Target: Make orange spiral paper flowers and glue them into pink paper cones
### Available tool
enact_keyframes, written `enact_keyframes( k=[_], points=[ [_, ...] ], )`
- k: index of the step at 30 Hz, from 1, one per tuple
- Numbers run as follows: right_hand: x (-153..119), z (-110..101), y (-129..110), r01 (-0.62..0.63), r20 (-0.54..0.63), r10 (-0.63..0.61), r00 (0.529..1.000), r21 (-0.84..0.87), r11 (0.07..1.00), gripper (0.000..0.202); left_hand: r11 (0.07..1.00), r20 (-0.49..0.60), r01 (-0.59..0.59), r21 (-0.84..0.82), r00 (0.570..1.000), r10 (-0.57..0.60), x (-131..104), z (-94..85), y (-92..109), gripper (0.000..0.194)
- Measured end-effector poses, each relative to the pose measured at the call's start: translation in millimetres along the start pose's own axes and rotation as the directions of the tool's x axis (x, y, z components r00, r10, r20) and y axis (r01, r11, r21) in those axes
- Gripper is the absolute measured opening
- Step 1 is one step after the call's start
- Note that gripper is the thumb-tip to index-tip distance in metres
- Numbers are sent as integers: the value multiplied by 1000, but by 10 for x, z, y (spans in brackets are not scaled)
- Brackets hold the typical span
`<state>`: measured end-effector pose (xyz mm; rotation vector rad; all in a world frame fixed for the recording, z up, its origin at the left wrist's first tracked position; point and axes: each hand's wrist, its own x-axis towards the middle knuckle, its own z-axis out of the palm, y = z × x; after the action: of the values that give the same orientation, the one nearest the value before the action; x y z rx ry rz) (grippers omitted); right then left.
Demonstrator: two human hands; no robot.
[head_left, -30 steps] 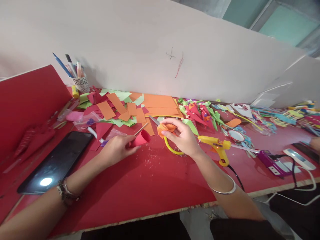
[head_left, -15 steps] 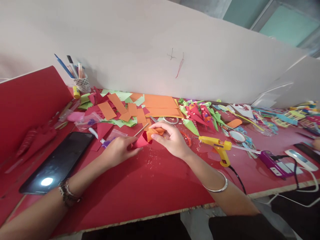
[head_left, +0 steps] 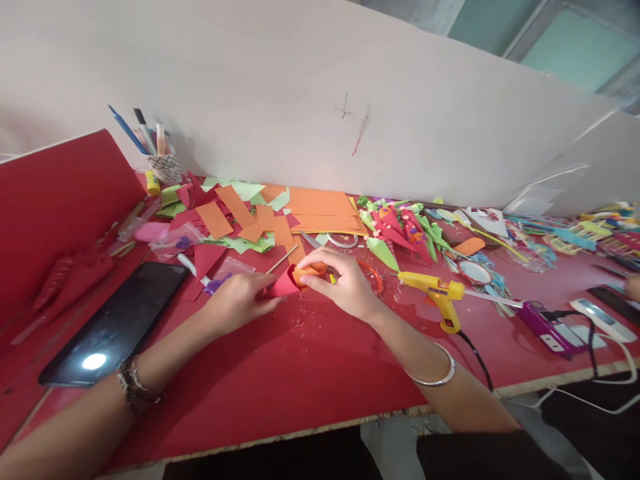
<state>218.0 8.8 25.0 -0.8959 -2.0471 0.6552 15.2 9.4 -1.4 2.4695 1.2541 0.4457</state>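
Note:
Between the fingers of my left hand (head_left: 243,295) is a red paper cone (head_left: 284,283), its wide end facing right. My right hand (head_left: 345,280) pinches a rolled orange paper piece (head_left: 310,270) at the mouth of that cone. How far the orange paper sits inside the cone is hidden by my fingers. A thin wooden stick (head_left: 283,259) shows just behind the cone. To the right of my right hand lies a yellow glue gun (head_left: 435,293), and an orange ring (head_left: 373,277) is partly covered by that hand.
Orange, red and green paper scraps (head_left: 235,213) spread along the back. Several finished paper cones (head_left: 395,230) are piled right of them. A dark phone (head_left: 115,323) lies at left, a pen cup (head_left: 164,165) behind it. A purple power strip (head_left: 553,330) with cables sits at right.
The orange paper has turned slightly and sits a little lower at the cone's mouth. My right fingers have shifted a bit; my left hand has stayed nearly still.

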Motion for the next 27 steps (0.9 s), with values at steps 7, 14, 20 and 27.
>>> enact_keyframes(
  k=[7, 14, 20, 27],
  points=[
    [-14, 6, -13, 68, -6, -68, 998, -50, 996, 8, 999, -2, -8, 50, 1000, 8, 0, 36, -35, 20],
    [-21, -17, -5, 130, 45, -125, 991, -151, 980, 10, 987, 18, -12, 162, 1000, 9, -1, 52, -43, 19],
    [-38, 2, -11, 166, 76, -154, 985, -197, 966, 10, 992, 59, -28, 125, 998, 21, -6, 56, -48, 19],
    [-36, 21, 33, 217, 73, -207, 976, -197, 956, 7, 995, 74, -55, 81, 996, 49, -13, 67, -48, 20]
  ],
)
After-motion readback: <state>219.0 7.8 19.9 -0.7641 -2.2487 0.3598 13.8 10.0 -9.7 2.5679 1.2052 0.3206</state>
